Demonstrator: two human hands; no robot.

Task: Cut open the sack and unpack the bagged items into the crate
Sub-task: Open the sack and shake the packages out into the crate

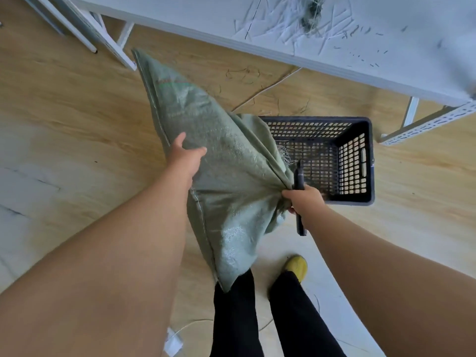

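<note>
A green woven sack (221,161) hangs tilted in front of me, lifted off the wooden floor. My left hand (185,155) grips its left seam edge. My right hand (304,199) bunches the sack's right corner and also holds a dark cutter (299,191) upright in the same fist. Frayed threads hang from the sack's edge over the black perforated crate (360,155), which stands on the floor just right of the sack. Nothing is visible inside the crate. The sack's contents are hidden.
A white table (334,42) strewn with cut strips and threads spans the top, with its metal legs (422,122) beside the crate. Loose threads and a thin cord lie on the floor. My legs and a yellow shoe (296,266) are below the sack.
</note>
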